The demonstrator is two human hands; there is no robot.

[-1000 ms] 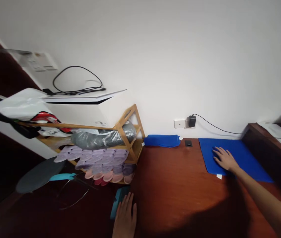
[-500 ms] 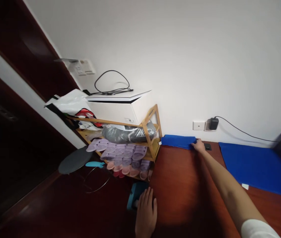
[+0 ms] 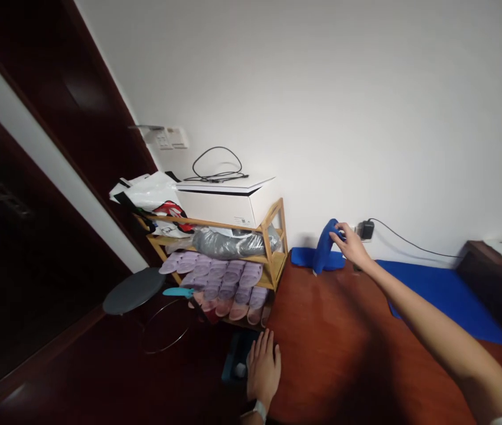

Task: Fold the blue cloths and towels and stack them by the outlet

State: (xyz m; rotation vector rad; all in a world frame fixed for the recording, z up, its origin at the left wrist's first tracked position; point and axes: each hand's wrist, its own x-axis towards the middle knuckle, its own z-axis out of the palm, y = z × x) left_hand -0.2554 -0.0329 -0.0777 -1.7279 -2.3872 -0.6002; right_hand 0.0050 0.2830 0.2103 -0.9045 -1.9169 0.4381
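Many slippers (image 3: 234, 271) racked; fingers (image 3: 345, 229) pinch cloth (image 3: 323, 248).

Dim left side, perhaps slightly blurred

Room over desk (image 3: 313, 336) before raised blue cloth (image 3: 323, 247); shoe rack (image 3: 270, 255) bars left, wall (image 3: 322, 118) behind.

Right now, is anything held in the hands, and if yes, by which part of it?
The right hand holds a blue cloth by its raised upper end; the left hand holds nothing visible.
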